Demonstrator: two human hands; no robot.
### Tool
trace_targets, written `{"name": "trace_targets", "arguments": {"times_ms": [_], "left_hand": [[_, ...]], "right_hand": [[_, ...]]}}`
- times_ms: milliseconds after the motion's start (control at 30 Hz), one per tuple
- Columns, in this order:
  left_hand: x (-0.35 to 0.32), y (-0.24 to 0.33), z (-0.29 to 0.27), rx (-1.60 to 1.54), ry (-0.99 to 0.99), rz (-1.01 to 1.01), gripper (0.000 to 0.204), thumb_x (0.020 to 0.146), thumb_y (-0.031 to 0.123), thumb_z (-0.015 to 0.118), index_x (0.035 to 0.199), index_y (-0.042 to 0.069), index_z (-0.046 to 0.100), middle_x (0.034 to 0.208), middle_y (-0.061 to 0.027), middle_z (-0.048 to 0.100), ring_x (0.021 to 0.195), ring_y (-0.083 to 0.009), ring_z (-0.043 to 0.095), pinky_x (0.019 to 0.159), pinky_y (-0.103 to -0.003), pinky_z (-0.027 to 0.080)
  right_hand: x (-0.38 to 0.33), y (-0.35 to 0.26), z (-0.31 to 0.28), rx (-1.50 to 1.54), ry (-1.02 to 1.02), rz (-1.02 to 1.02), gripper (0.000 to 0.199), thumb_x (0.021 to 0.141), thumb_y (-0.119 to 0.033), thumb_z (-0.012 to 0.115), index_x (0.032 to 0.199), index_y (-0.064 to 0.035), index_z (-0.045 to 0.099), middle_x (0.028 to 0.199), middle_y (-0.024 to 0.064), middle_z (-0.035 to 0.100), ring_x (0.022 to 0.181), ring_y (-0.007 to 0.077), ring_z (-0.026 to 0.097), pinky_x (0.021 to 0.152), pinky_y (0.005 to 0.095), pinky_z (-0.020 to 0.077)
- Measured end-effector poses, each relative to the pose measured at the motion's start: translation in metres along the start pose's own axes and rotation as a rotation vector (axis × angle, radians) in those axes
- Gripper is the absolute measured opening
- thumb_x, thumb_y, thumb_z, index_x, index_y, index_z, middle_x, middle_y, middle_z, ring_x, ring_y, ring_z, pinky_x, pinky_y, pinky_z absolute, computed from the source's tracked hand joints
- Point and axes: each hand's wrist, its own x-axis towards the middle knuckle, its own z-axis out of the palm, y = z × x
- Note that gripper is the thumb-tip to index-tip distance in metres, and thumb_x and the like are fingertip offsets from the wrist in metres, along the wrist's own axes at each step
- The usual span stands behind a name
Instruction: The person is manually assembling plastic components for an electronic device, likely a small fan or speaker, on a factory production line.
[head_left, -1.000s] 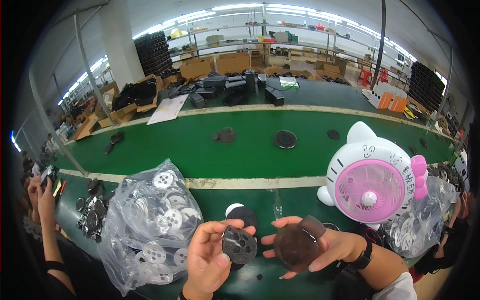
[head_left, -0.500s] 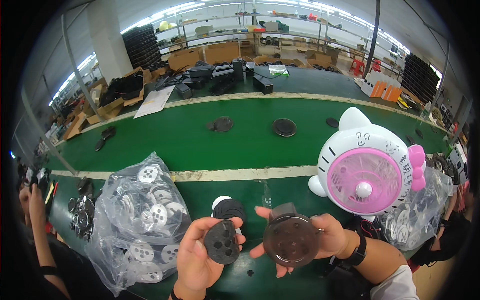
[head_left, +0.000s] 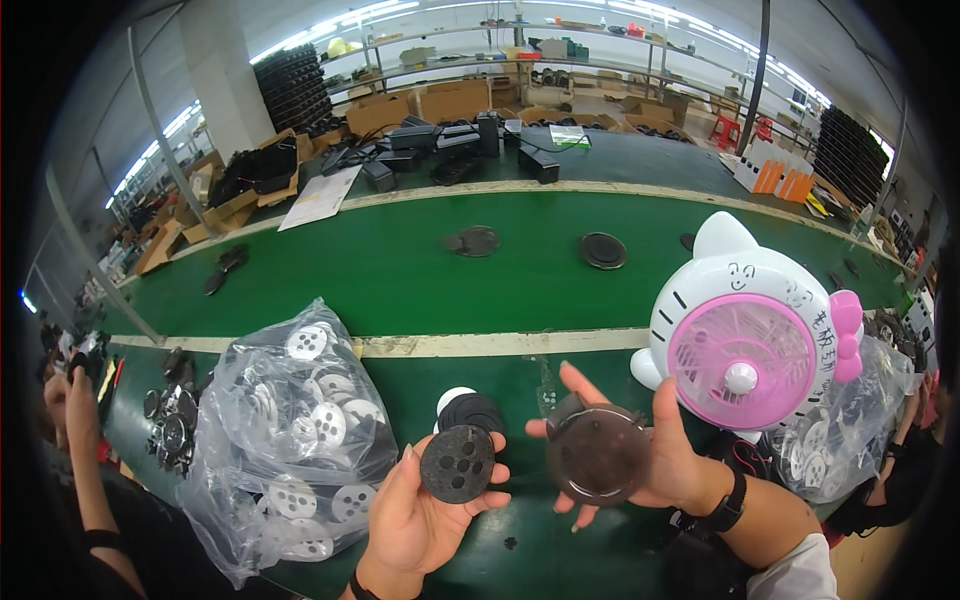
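Observation:
My left hand (head_left: 408, 522) holds a dark grey round foam pad (head_left: 457, 466), with several holes, upright between thumb and fingers. To its right, my right hand (head_left: 682, 462) supports a smoky, see-through round plastic cover (head_left: 598, 456). The right fingers are spread behind the cover and the thumb points up beside its rim. Just beyond the left hand lies a stack of black round pads (head_left: 472, 408), with a white disc (head_left: 455, 395) showing under them.
A clear bag of white holed discs (head_left: 290, 430) stands at left, beside dark round parts (head_left: 172, 425). At right stands a white and pink fan (head_left: 742, 360), with another bag (head_left: 815, 455) behind. Round parts (head_left: 603, 251) lie on the green belt (head_left: 400, 290). A co-worker's arm (head_left: 85, 450) shows at far left.
My left hand has turned the foam pad so its holed face shows more squarely. My right thumb has lifted from the cover's edge. The parts on the belt have shifted right in view.

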Motion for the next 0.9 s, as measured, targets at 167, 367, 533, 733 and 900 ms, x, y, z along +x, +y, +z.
{"name": "trace_targets", "arguments": {"times_ms": [167, 367, 533, 733, 900], "left_hand": [[0.001, 0.002, -0.005, 0.019, -0.039, 0.028, 0.051, 0.111, 0.039, 0.032, 0.135, -0.004, 0.045, 0.147, -0.0329, 0.043, 0.123, -0.0389, 0.061, 0.1, -0.047, 0.057], [0.001, 0.005, -0.008, 0.029, -0.142, 0.056, 0.052, 0.108, 0.042, 0.042, 0.134, -0.004, 0.043, 0.15, -0.0366, 0.037, 0.129, -0.0429, 0.056, 0.104, -0.047, 0.055], [-0.003, 0.008, -0.011, -0.062, -0.19, 0.042, 0.06, 0.107, 0.043, 0.044, 0.142, -0.006, 0.036, 0.153, -0.0383, 0.032, 0.132, -0.0471, 0.053, 0.105, -0.048, 0.054], [-0.004, 0.013, -0.011, -0.148, -0.222, 0.024, 0.061, 0.108, 0.04, 0.045, 0.148, -0.004, 0.031, 0.154, -0.0399, 0.029, 0.135, -0.0523, 0.047, 0.107, -0.053, 0.052], [-0.004, 0.019, -0.009, -0.147, -0.225, -0.004, 0.05, 0.104, 0.032, 0.052, 0.14, 0.0, 0.039, 0.153, -0.0394, 0.032, 0.137, -0.0525, 0.044, 0.112, -0.06, 0.043]], "right_hand": [[-0.002, -0.003, -0.004, -0.136, 0.028, -0.054, 0.108, 0.094, -0.059, 0.063, 0.162, -0.03, -0.016, 0.163, 0.0071, 0.024, 0.117, 0.0367, 0.064, 0.083, 0.0479, 0.0623], [-0.006, -0.006, 0.006, -0.195, -0.026, -0.094, 0.127, 0.076, 0.012, 0.075, 0.163, -0.0267, -0.01, 0.162, 0.0039, 0.024, 0.12, 0.0319, 0.063, 0.092, 0.044, 0.0602], [-0.005, -0.008, 0.01, -0.272, 0.017, -0.132, 0.128, 0.074, 0.016, 0.074, 0.163, -0.0248, -0.008, 0.165, 0.0078, 0.024, 0.12, 0.0348, 0.065, 0.094, 0.0472, 0.0599], [-0.004, -0.008, 0.012, -0.31, 0.048, -0.114, 0.123, 0.079, 0.019, 0.072, 0.163, -0.0264, -0.006, 0.157, 0.002, 0.029, 0.121, 0.0286, 0.063, 0.099, 0.0431, 0.0572], [-0.002, -0.001, 0.015, -0.313, 0.136, -0.264, 0.124, 0.078, 0.016, 0.076, 0.163, -0.0224, -0.006, 0.156, 0.0043, 0.03, 0.12, 0.0275, 0.064, 0.1, 0.0409, 0.0561]]}}
